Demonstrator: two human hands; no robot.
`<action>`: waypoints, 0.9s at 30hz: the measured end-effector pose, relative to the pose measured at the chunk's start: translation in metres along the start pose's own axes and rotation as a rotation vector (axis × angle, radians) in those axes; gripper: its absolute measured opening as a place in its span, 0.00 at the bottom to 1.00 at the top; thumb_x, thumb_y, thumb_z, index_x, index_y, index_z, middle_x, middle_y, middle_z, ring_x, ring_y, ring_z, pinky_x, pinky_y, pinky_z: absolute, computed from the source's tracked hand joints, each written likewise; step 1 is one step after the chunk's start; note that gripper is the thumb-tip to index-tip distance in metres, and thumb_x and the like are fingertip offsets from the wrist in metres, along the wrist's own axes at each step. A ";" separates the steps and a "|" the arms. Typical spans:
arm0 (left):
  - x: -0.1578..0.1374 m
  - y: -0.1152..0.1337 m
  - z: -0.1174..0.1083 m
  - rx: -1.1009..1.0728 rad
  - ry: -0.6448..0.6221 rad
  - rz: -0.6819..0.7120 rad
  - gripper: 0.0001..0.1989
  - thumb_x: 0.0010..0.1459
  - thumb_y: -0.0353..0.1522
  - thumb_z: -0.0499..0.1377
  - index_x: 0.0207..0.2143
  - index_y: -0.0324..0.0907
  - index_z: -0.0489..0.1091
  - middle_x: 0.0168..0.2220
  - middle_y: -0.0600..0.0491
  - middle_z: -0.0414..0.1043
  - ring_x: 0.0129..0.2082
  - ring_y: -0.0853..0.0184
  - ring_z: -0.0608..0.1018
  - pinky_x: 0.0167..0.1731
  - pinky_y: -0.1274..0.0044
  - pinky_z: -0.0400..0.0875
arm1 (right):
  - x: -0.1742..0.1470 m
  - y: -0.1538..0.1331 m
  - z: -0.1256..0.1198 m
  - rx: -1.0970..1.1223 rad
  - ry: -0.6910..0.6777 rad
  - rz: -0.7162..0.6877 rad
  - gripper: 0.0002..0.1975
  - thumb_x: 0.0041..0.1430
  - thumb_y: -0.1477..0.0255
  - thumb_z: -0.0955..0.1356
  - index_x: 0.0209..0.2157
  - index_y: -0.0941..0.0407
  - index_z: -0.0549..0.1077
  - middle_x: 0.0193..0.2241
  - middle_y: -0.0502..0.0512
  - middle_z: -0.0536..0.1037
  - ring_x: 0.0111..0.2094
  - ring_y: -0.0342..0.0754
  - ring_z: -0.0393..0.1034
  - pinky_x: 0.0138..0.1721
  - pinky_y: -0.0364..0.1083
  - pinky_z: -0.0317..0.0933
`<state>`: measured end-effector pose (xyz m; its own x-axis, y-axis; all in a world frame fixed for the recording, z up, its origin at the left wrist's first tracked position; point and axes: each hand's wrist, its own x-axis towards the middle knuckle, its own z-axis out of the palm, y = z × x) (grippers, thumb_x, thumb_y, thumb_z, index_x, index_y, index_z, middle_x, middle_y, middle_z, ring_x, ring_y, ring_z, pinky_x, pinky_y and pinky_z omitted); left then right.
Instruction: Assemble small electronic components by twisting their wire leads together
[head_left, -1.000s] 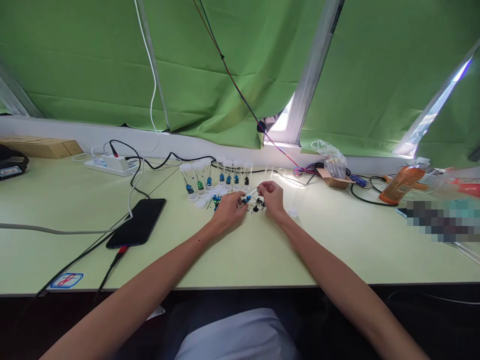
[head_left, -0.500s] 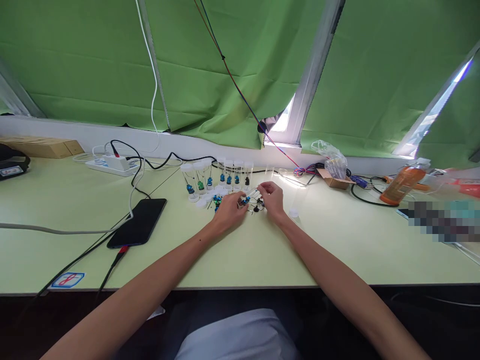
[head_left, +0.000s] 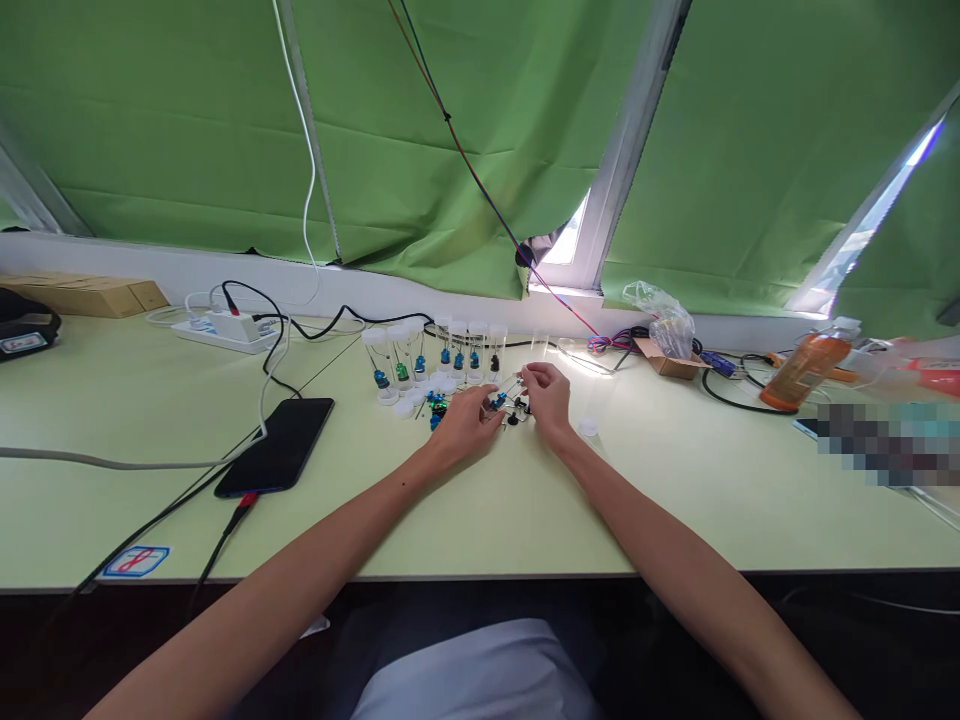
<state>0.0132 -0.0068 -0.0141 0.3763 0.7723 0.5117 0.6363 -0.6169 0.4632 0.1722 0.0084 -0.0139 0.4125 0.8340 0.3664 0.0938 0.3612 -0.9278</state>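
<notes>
My left hand (head_left: 466, 428) is closed, its thumb and fingers round the near end of what looks like a clear plastic tube. A small blue part (head_left: 498, 400) with thin leads shows at its fingertips. The fingertips of my right hand (head_left: 547, 398) pinch together at the upper right end of the same tube; exactly what they grip is too small to make out. Loose black parts (head_left: 514, 418) lie on the table between the hands. Loose blue and green parts (head_left: 435, 405) lie left of my left hand, partly hidden by it.
Several clear tubes (head_left: 400, 355) holding blue, green or black parts stand behind the hands, with white caps (head_left: 403, 410) before them. Another white cap (head_left: 589, 427) lies right of my right hand. A phone (head_left: 275, 447), an orange bottle (head_left: 806, 370) and a small carton (head_left: 669, 362) surround them.
My left hand and the blue part have shifted slightly right, toward my right hand. My right hand stays almost in place with its fingers still pinched.
</notes>
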 end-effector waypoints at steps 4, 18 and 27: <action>0.000 0.000 0.002 0.001 -0.013 0.012 0.20 0.58 0.35 0.57 0.52 0.40 0.69 0.36 0.50 0.75 0.32 0.64 0.74 0.42 0.70 0.68 | 0.000 -0.001 0.001 0.035 0.011 0.001 0.12 0.52 0.62 0.68 0.34 0.55 0.71 0.32 0.56 0.81 0.32 0.48 0.74 0.31 0.47 0.67; 0.000 0.001 0.000 -0.040 -0.022 -0.007 0.19 0.58 0.36 0.57 0.51 0.40 0.68 0.35 0.50 0.74 0.32 0.64 0.74 0.39 0.71 0.68 | -0.007 -0.005 0.006 0.098 0.037 0.036 0.17 0.57 0.55 0.67 0.34 0.56 0.69 0.31 0.56 0.81 0.31 0.47 0.76 0.34 0.47 0.70; 0.000 0.002 -0.001 -0.044 -0.012 -0.003 0.18 0.58 0.36 0.57 0.50 0.38 0.68 0.34 0.50 0.74 0.32 0.64 0.74 0.39 0.71 0.68 | -0.014 -0.009 0.011 0.198 -0.023 0.052 0.16 0.57 0.57 0.68 0.37 0.55 0.66 0.32 0.56 0.81 0.33 0.48 0.77 0.38 0.49 0.72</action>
<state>0.0140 -0.0083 -0.0127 0.3825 0.7756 0.5021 0.6074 -0.6206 0.4959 0.1560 -0.0019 -0.0102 0.3910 0.8621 0.3224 -0.1079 0.3908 -0.9141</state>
